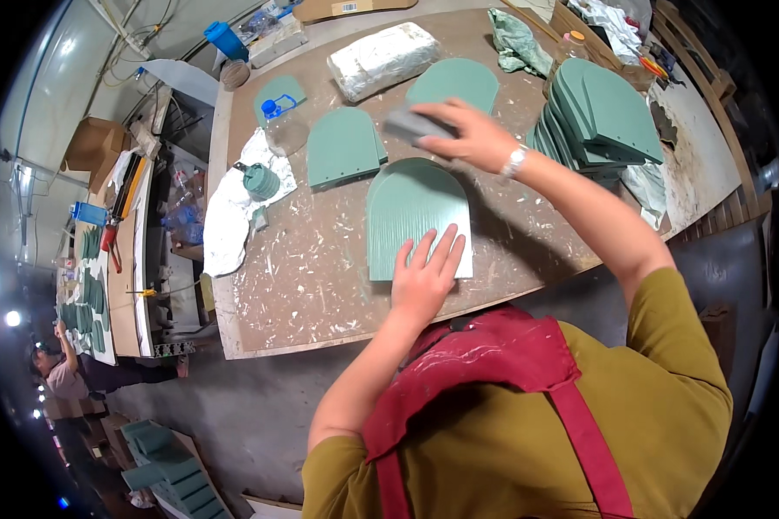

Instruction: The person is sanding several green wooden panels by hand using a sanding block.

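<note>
"Near the middle of the frame, what lies there?"

"A green arched panel [415,203], flat on the brown tabletop [307,290], its rounded end toward the top and fine streaks running down its face."

"And the hands?"

"The left hand [424,284] rests on the panel's lower right part, fingers spread and flat, gripping nothing. The right hand [467,136], just above the rounded end, has its fingers grasping a grey block [407,126]. The block is blurred, and I can't tell whether it touches anything beneath."

"What sits around them?"

"Just up and left, a pair of stacked panels [342,145]; above the right hand, another arched panel [459,80]; toward the right, a tall pile of panels [610,108]."

"Farther out?"

"A white wrapped bundle [381,62] at top centre, a clear jug [287,136] with a blue cap at upper left, and a white cloth [225,229] below it. At the lower left edge, another person [65,362] stands by a bench."
</note>
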Motion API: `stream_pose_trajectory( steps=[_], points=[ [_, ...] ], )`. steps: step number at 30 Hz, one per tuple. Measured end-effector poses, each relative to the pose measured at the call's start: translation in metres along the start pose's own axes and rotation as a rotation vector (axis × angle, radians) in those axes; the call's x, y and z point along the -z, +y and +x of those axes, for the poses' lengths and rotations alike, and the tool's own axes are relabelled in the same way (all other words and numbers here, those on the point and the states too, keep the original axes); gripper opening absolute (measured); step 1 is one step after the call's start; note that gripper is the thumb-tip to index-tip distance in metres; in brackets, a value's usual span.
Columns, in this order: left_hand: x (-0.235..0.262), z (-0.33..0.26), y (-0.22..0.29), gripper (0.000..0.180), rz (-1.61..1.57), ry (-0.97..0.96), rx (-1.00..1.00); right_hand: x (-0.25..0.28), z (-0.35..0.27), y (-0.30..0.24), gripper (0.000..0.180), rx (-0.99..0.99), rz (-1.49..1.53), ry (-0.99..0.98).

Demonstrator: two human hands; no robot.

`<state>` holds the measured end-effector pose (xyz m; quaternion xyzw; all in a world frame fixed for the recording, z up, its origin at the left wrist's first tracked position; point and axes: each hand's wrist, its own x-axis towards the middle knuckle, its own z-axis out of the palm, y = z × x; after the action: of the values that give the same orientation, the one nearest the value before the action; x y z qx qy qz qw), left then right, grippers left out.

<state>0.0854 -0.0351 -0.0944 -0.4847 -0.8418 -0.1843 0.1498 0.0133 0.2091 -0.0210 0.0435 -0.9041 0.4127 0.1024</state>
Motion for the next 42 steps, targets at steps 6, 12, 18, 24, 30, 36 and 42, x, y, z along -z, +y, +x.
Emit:
stream_pose_trajectory(
  steps=[6, 12, 18, 24, 30, 36, 42],
  points=[
    [0.064, 0.046, -0.015, 0.037, -1.070, 0.462, 0.870, 0.017, -0.070, 0.044, 0.052, -0.295, 0.646, 0.315],
    [0.041, 0.017, -0.053, 0.042, -1.263, 0.344, 0.951, -0.012, -0.099, 0.045, 0.051, -0.232, 0.638, 0.260],
    [0.068, -0.015, -0.082, 0.031, -0.193, -0.318, 0.939, -0.009, -0.137, 0.053, 0.055, -0.217, 0.328, 0.290],
    [0.031, 0.081, -0.082, 0.048, 0.143, 0.014, 0.211, -0.018, -0.149, -0.007, 0.062, 0.484, -0.269, 0.029],
    [-0.012, 0.090, -0.075, 0.055, 0.033, -0.263, 0.280, 0.000, -0.116, 0.074, 0.059, 0.107, -0.364, 0.197],
    [-0.015, 0.089, -0.079, 0.053, 0.070, -0.244, 0.291, -0.034, -0.146, 0.012, 0.063, 0.399, -0.304, -0.036],
    [-0.014, 0.094, -0.081, 0.052, 0.085, -0.218, 0.278, -0.019, -0.118, 0.044, 0.063, 0.358, -0.369, 0.199]
  ],
)
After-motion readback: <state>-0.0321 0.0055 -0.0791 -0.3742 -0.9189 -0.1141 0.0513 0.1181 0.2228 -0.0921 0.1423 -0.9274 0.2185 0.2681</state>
